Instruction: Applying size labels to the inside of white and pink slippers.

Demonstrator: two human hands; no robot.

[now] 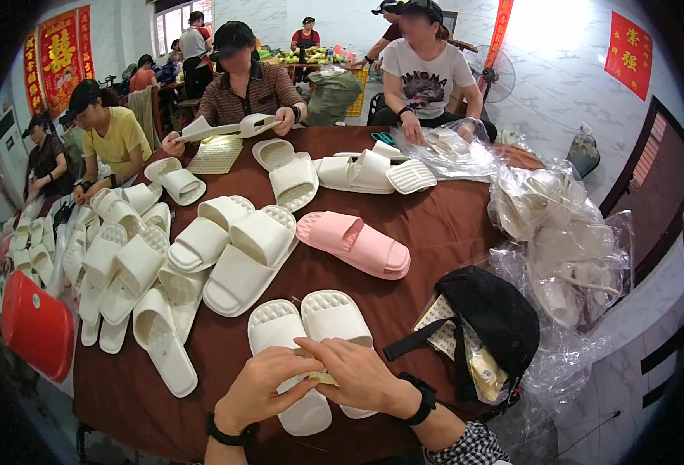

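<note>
A pair of white slide slippers (pixel 334 314) lies side by side at the table's near edge, partly hidden under my hands. Above them, my left hand (pixel 271 385) and my right hand (pixel 364 381) meet, fingertips together. Between them they pinch a small yellowish piece (pixel 324 378), thin like paper or a sticker; its exact kind is unclear. Both hands wear black wristbands. Just beyond the pair, a single pink slipper (pixel 357 244) rests with its toe to the right. Another white pair (pixel 250 260) sits left of the pink one.
Many white slippers (pixel 125 267) are piled at the left, by a red stool (pixel 36 325). A black bag (pixel 497 322) lies right of my hands, with plastic-wrapped slippers (pixel 567 248) beyond. Across the brown-covered table (pixel 450 225), one co-worker holds a slipper (pixel 233 126) and another handles plastic bags (pixel 450 151).
</note>
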